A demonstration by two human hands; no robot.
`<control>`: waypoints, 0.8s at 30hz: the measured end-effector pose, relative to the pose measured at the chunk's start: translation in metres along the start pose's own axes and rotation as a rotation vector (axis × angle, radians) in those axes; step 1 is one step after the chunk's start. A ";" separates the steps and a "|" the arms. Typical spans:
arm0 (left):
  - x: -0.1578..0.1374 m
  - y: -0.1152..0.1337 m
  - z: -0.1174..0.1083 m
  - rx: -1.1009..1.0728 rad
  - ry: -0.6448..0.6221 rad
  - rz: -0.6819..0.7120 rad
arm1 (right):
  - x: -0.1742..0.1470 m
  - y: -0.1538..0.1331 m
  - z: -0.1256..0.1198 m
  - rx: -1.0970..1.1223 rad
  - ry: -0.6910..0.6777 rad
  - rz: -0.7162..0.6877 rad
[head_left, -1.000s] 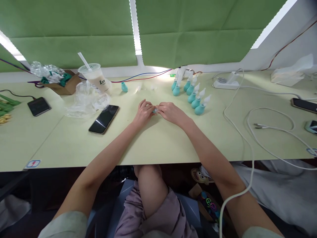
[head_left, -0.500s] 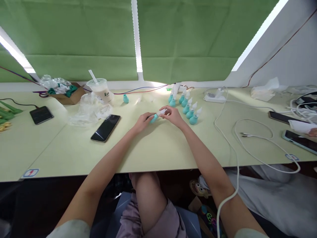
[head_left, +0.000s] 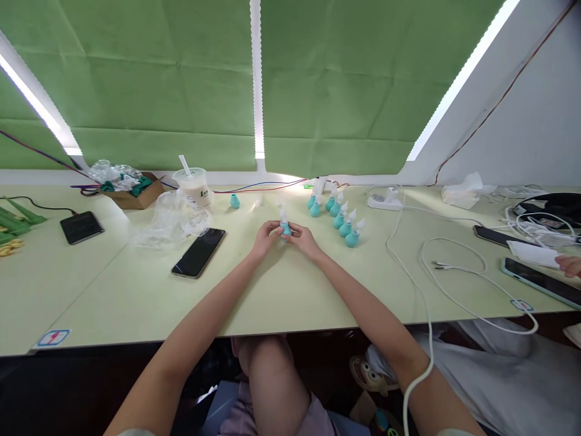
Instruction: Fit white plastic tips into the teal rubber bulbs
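A small teal bulb syringe (head_left: 285,227) with a translucent tip stands upright between my hands, just above or on the table; which one I cannot tell. My left hand (head_left: 265,239) grips its left side with closed fingers. From the right, the fingers of my right hand (head_left: 305,240) are closed on the same bulb. To the right stand several teal bulb syringes (head_left: 351,239) with translucent tips, in loose rows. Farther back on the left is a teal bulb (head_left: 234,201) with no tip. Beside it lie faint clear pieces (head_left: 257,203), too blurred to make out.
Left of my arms lie a black phone (head_left: 198,253), a crumpled plastic bag (head_left: 166,221), a drink cup (head_left: 194,186) with a straw and a cardboard box (head_left: 138,197). White cables (head_left: 422,290) cross the right side from a power strip (head_left: 384,200). Another person's hand (head_left: 571,265) is at far right.
The bulb syringe was tilted, with my right hand on its translucent tip; now it is upright and both hands hold the teal bulb. The camera view has shifted slightly upward.
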State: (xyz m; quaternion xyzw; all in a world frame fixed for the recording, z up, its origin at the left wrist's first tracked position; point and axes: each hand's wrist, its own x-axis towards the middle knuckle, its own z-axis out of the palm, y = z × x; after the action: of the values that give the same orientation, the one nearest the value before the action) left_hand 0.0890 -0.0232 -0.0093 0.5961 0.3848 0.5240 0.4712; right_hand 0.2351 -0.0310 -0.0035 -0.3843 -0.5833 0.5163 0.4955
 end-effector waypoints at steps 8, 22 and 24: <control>0.023 -0.014 -0.034 0.135 0.301 -0.118 | 0.018 0.005 -0.040 0.001 0.445 -0.005; 0.024 -0.010 -0.045 0.112 0.255 -0.210 | 0.013 0.006 -0.051 -0.072 0.305 -0.047; 0.021 -0.005 -0.041 0.156 0.214 -0.171 | 0.013 0.008 -0.050 -0.084 0.268 -0.007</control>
State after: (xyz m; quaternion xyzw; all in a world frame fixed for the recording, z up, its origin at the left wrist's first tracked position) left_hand 0.0517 0.0051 -0.0082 0.5367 0.5218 0.5110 0.4226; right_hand 0.2804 -0.0056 -0.0105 -0.4681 -0.5342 0.4339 0.5542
